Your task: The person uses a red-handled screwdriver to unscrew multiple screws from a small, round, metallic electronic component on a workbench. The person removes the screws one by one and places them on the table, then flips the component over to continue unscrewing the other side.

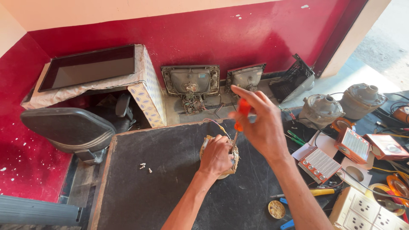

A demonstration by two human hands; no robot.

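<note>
Spanning the middle, the dark tabletop [170, 179] carries a small round device [232, 159] at centre, gripped by the left hand [216, 156]. At one o'clock, the right hand [263, 123] pinches an orange-handled screwdriver [242, 114] tip-down into it. Loose screws [144, 167] at nine o'clock suggest some are out, though I judge the unscrewing unfinished.

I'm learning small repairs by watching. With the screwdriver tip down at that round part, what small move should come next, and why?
Probably keep turning the screwdriver. The right hand grips its orange handle with the tip down in the round part, the left hand steadies it, and loose screws already lie on the table.
</note>
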